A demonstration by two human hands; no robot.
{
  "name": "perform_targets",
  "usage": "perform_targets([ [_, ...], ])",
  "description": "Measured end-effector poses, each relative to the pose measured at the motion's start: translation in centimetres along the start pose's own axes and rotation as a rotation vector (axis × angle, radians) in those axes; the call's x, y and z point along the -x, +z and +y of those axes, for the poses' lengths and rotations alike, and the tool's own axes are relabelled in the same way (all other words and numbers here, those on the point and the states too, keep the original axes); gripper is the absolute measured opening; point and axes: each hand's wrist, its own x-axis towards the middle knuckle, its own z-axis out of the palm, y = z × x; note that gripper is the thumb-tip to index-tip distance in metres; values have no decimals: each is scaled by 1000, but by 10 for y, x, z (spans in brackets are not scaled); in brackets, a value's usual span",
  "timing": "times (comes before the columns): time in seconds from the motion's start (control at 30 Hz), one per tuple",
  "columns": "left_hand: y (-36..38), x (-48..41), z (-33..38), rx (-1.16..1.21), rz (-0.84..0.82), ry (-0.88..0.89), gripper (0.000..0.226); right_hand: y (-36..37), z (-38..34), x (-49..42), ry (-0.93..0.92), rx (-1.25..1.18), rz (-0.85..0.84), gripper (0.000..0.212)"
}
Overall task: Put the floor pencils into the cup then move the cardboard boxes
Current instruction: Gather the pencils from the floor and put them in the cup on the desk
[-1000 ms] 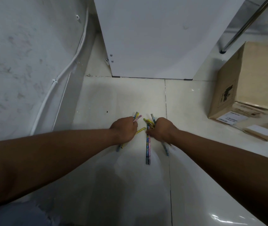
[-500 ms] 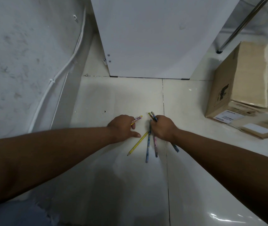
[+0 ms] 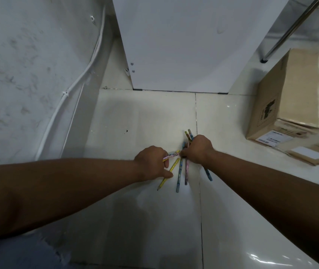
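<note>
Several coloured pencils (image 3: pixel 179 175) lie fanned on the cream floor tiles between my hands. My left hand (image 3: pixel 151 162) holds a pink pencil (image 3: pixel 171 155) in its curled fingers, and its thumb lies over a yellow pencil (image 3: pixel 169 172). My right hand (image 3: pixel 198 150) is curled round a bunch of pencils whose ends stick out beyond the knuckles; a blue one (image 3: pixel 208 174) trails behind the wrist. A cardboard box (image 3: pixel 282 98) stands at the right on flattened cardboard (image 3: pixel 310 150). No cup is in view.
A white cabinet panel (image 3: pixel 183 45) rises straight ahead. The grey wall (image 3: pixel 28 74) on the left carries a white cable (image 3: pixel 73 90). A metal leg (image 3: pixel 288 30) slants down at the upper right. Blue fabric (image 3: pixel 18 253) shows at the bottom left.
The pencils have spread from a tight cluster into a fan. My left hand has pulled back and left with the pink pencil. My right hand stayed on its bunch.
</note>
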Motion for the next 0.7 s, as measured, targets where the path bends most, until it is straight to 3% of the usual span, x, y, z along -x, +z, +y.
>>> perform_targets([
  [0.1, -2, 0, 3, -7, 24, -18, 21, -2, 1, 0, 23, -32, -12, 38],
  [0.27, -6, -2, 3, -80, -42, 30, 25, -5, 3, 4, -3, -81, -77, 31],
  [0.4, -13, -4, -1, 200, -96, -20, 19, -8, 9, -2, 49, -323, 3, 41],
  [0.6, -22, -15, 13, 409, -15, -129, 22, -24, -1, -4, -62, -325, 81, 34],
  [0.7, -23, -14, 15, 692, -20, -164, 21, -28, -6, 0, -71, -312, 46, 46],
])
